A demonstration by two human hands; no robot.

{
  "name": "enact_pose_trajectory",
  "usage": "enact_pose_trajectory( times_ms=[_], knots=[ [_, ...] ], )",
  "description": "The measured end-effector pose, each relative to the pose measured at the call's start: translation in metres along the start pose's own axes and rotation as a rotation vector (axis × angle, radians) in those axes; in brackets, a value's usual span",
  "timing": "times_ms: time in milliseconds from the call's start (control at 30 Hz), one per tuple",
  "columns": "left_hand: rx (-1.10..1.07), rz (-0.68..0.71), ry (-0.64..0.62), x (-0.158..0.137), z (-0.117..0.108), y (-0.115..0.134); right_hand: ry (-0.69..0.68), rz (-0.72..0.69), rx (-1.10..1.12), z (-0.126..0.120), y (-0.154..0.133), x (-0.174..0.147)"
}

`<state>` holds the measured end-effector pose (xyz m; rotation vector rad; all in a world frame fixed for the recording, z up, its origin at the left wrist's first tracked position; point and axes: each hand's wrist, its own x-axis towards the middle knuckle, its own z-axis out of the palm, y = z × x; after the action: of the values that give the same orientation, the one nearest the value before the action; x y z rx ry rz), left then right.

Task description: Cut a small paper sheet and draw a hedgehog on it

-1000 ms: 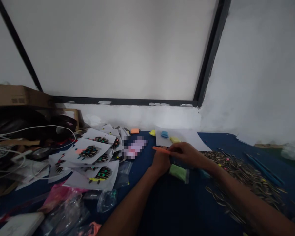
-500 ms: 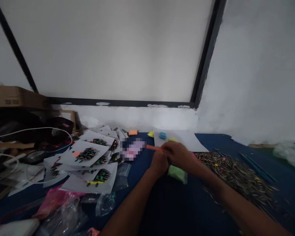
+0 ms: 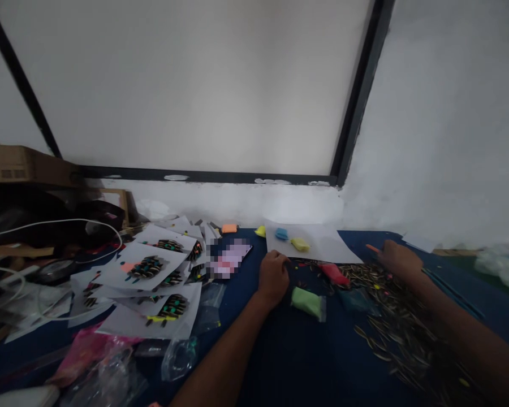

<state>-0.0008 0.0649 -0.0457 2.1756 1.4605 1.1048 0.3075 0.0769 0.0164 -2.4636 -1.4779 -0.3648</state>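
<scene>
My left hand (image 3: 274,277) rests on the blue table at the near edge of a white sheet of paper (image 3: 322,243), fingers curled inward; whatever they hold, if anything, is hidden. Over on the right, my right hand (image 3: 401,260) is closed on a slim orange stick-like tool (image 3: 372,249) that points left, beyond the pile of striped sunflower seeds (image 3: 407,328). Between the hands lie a red packet (image 3: 335,275), a light green packet (image 3: 307,303) and a dark teal packet (image 3: 358,301). Blue (image 3: 281,233) and yellow (image 3: 300,244) lumps sit on the paper.
Left of my left hand lies a phone (image 3: 233,259) with a blurred screen. Overlapping paper sheets (image 3: 123,257) bear seed-and-clay figures. Clear plastic bags (image 3: 114,370), a white cable (image 3: 85,220) and a cardboard box (image 3: 29,164) fill the left. Blue tweezers-like sticks (image 3: 453,294) lie right.
My hands have parted. The right one has swung right with the orange tool, over the far side of the seed pile. My left hand has stayed near its place.
</scene>
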Motion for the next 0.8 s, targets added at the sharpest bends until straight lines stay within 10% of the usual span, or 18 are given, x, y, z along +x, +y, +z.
enact_pose_trajectory(
  times_ms=[200,500,800],
  knots=[
    [0.119,-0.280,0.076,0.001,0.001,-0.002,-0.201,-0.011,-0.108,0.004,-0.010,0.000],
    [0.237,-0.252,-0.104,0.001,0.002,-0.001,-0.186,-0.502,0.112,0.032,-0.118,-0.019],
    [0.083,-0.215,-0.030,0.004,0.003,-0.004,-0.156,-0.511,0.153,0.048,-0.191,-0.021]
  ],
)
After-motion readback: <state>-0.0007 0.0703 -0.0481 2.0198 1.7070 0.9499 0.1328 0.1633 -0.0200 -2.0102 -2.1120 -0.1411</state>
